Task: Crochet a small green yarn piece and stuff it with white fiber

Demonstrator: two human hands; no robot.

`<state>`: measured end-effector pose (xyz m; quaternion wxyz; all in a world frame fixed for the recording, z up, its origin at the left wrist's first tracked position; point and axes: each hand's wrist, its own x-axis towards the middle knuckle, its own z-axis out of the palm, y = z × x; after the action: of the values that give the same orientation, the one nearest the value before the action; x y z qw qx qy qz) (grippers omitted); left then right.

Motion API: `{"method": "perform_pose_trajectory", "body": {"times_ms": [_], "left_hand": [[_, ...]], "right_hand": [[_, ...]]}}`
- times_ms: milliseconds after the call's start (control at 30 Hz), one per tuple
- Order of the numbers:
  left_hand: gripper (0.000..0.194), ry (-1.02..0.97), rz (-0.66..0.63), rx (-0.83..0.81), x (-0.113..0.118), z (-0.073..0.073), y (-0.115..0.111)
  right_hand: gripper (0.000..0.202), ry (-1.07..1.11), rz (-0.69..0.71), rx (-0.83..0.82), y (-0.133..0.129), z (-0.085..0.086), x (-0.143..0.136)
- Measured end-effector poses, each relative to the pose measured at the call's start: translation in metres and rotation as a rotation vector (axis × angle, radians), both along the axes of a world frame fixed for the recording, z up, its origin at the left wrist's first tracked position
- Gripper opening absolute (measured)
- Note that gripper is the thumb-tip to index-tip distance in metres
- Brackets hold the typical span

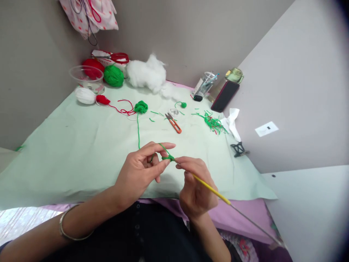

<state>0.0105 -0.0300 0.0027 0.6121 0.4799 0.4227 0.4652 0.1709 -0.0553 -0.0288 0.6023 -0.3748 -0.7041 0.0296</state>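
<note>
A small green crocheted piece (168, 158) is pinched between the thumb and fingers of my left hand (144, 165). Green yarn (138, 131) runs from a small green yarn bundle (141, 107) down to my left hand and passes over its raised index finger. My right hand (197, 185) grips a crochet hook (211, 188) with a yellow handle and a long metal shaft reaching toward the lower right. The hook's tip meets the green piece, close to my left fingertips.
Orange snips (173, 123) lie beyond my hands. Green yarn scraps (214, 123), a phone (225, 96), a jar (204, 85) and a black clip (239, 149) are at the right. White stuffing (147, 74), a green ball (113, 76) and a plastic tub (87, 80) stand at the back left.
</note>
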Motion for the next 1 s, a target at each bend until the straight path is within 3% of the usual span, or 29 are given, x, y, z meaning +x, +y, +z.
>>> {"method": "perform_pose_trajectory", "body": {"times_ms": [233, 367, 467, 567, 667, 833, 1000], "left_hand": [[0.051, -0.200, -0.061, -0.155, 0.005, -0.002, -0.002], [0.046, -0.412, -0.152, -0.392, 0.004, 0.000, 0.005], [0.036, -0.487, -0.203, -0.479, 0.000, 0.002, 0.011], [0.034, -0.498, -0.200, -0.443, -0.003, 0.003, 0.015], [0.034, -0.469, -0.198, -0.379, -0.005, 0.005, 0.016], [0.029, -0.370, -0.166, -0.271, -0.007, 0.007, 0.017], [0.029, -0.376, -0.235, -0.314, -0.001, 0.003, 0.012]], "right_hand": [[0.025, -0.114, -0.117, 0.070, 0.000, -0.008, 0.001], [0.037, -0.251, -0.227, 0.115, -0.001, -0.013, 0.000], [0.029, -0.019, -0.122, -0.040, 0.002, -0.007, 0.000], [0.024, 0.344, 0.025, -0.205, 0.005, 0.002, -0.001], [0.021, 0.533, 0.132, -0.298, 0.006, 0.008, -0.001], [0.021, 0.559, 0.132, -0.299, 0.001, 0.010, -0.001], [0.020, 0.493, 0.169, -0.338, 0.005, 0.010, -0.004]]}}
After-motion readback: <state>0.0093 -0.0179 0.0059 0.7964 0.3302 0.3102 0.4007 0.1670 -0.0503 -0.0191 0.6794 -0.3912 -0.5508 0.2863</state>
